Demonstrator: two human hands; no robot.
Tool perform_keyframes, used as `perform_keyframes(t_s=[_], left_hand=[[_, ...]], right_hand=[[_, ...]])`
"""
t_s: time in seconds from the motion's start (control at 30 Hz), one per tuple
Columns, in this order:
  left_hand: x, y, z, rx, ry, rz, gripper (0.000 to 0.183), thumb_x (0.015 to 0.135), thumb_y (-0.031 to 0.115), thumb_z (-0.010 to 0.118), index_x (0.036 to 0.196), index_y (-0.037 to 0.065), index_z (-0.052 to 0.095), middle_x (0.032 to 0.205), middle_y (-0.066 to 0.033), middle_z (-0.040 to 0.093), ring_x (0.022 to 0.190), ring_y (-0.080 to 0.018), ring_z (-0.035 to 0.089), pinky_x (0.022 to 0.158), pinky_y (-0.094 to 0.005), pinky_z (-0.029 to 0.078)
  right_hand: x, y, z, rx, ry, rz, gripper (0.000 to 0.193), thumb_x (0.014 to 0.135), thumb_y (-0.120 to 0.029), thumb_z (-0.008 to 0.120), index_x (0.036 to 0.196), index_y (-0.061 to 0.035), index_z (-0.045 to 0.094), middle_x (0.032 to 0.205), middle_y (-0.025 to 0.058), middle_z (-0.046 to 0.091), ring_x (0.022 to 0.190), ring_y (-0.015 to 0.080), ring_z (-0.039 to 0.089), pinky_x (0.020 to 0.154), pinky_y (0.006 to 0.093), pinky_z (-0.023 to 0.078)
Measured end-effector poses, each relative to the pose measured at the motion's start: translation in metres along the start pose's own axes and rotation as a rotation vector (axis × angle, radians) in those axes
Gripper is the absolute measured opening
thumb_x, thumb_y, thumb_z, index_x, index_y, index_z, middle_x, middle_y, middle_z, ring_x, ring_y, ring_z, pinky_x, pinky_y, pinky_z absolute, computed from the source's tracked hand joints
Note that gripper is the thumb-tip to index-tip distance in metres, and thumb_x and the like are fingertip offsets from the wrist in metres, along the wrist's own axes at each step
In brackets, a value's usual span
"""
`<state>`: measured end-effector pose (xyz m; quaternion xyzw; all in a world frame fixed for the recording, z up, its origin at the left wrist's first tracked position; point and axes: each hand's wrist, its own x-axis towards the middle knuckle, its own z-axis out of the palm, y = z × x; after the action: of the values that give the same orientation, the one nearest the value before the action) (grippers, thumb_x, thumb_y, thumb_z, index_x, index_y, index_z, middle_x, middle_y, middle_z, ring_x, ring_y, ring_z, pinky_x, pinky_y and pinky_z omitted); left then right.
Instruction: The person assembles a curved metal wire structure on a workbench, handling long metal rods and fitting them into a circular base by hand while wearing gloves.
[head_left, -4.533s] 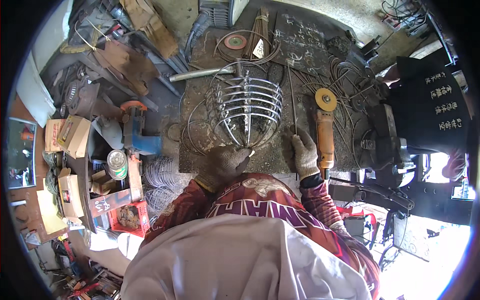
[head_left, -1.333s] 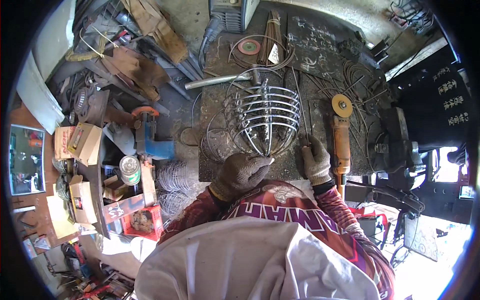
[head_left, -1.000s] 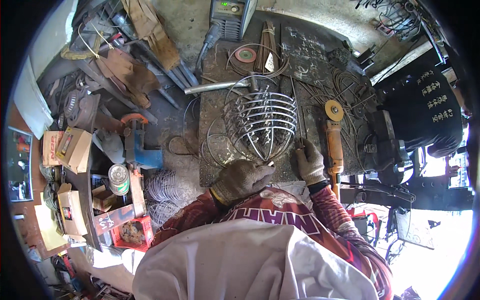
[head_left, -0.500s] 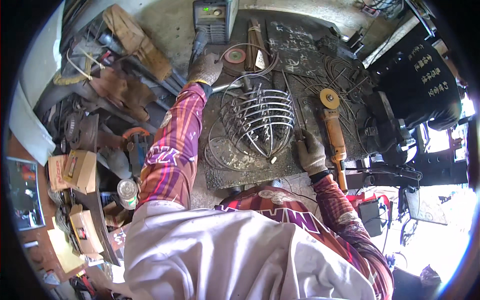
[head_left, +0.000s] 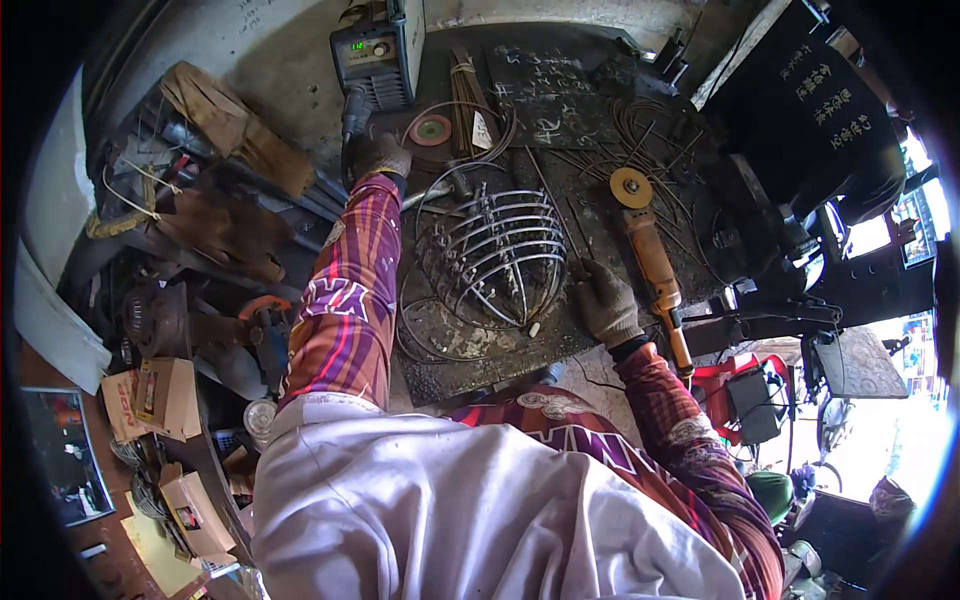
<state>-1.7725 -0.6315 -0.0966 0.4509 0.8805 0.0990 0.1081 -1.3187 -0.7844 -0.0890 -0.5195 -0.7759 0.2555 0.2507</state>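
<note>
My left hand (head_left: 382, 157), in a grey work glove, reaches to the far left of the dark worktable, beside the thick cable plug (head_left: 354, 113) of a welding machine (head_left: 372, 60). Its fingers are dim and smeared. My right hand (head_left: 608, 308), also gloved, rests low over the table with its fingers bent in. A thin metal rod (head_left: 550, 200) runs toward its fingertips; whether they grip it cannot be made out. Between the hands sits a rounded, ribbed frame of bent metal bars (head_left: 505, 245), pointed toward me. By its tip lies a small whitish piece (head_left: 534, 329).
An orange angle grinder (head_left: 652, 255) with a yellow disc lies right of my right hand. Behind the frame are a pinkish disc (head_left: 430, 130), a hammer (head_left: 460, 183) and bundled rods (head_left: 466, 105). Coiled wire (head_left: 632, 130) and a vise-like tool (head_left: 770, 225) stand farther right.
The view has shifted, so the table and its things appear farther left. My left hand stays by the welding machine's cable, its fingers now less distinct. My right hand stays beside the frame.
</note>
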Motion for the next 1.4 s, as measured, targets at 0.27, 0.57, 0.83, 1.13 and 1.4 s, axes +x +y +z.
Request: perform_keyframes(t_s=[0.27, 0.57, 0.83, 1.13, 1.4], left_hand=[[0.024, -0.027, 0.015, -0.303, 0.003, 0.16, 0.04, 0.09, 0.035, 0.065, 0.119, 0.009, 0.073, 0.117, -0.0203, 0.072, 0.112, -0.0374, 0.068, 0.102, -0.0483, 0.052], [-0.068, -0.053, -0.063, -1.253, -0.1, 0.195, 0.024, 0.098, 0.029, 0.073, 0.105, 0.006, 0.071, 0.078, 0.0023, 0.06, 0.065, -0.0078, 0.057, 0.061, -0.0259, 0.054], [-0.092, -0.065, -0.091, -1.119, -0.071, 0.337, 0.026, 0.095, 0.025, 0.074, 0.112, 0.005, 0.073, 0.082, 0.0026, 0.061, 0.068, -0.0069, 0.057, 0.063, -0.0258, 0.057], [-0.108, -0.047, -0.078, -1.13, -0.047, 0.289, 0.027, 0.096, 0.021, 0.074, 0.116, 0.004, 0.072, 0.082, 0.0013, 0.062, 0.068, -0.007, 0.058, 0.058, -0.0274, 0.056], [-0.239, -0.06, -0.093, -1.118, -0.198, 0.377, 0.028, 0.098, 0.021, 0.072, 0.118, 0.001, 0.071, 0.085, 0.0012, 0.065, 0.066, -0.0044, 0.056, 0.059, -0.0229, 0.052]], right_hand=[[0.005, -0.005, 0.003, 0.042, -0.016, 0.023, 0.046, 0.094, -0.03, 0.063, 0.134, -0.0072, 0.063, 0.114, 0.0195, 0.074, 0.109, 0.0379, 0.071, 0.093, 0.0438, 0.056], [0.004, -0.006, 0.003, 0.003, 0.005, 0.014, 0.046, 0.093, -0.031, 0.063, 0.133, -0.0075, 0.063, 0.112, 0.0213, 0.074, 0.108, 0.0395, 0.07, 0.093, 0.045, 0.055], [0.005, -0.001, 0.004, -0.009, 0.06, -0.054, 0.045, 0.093, -0.03, 0.063, 0.13, -0.0064, 0.065, 0.108, 0.0263, 0.072, 0.106, 0.0429, 0.07, 0.091, 0.0474, 0.055], [0.003, -0.001, 0.007, -0.019, 0.06, -0.038, 0.043, 0.093, -0.029, 0.063, 0.13, -0.0067, 0.065, 0.112, 0.0231, 0.073, 0.107, 0.0417, 0.07, 0.092, 0.0469, 0.055], [0.001, 0.008, 0.007, 0.088, 0.073, -0.077, 0.038, 0.094, -0.027, 0.064, 0.126, -0.0061, 0.068, 0.112, 0.0208, 0.074, 0.108, 0.0379, 0.071, 0.092, 0.0428, 0.055]])
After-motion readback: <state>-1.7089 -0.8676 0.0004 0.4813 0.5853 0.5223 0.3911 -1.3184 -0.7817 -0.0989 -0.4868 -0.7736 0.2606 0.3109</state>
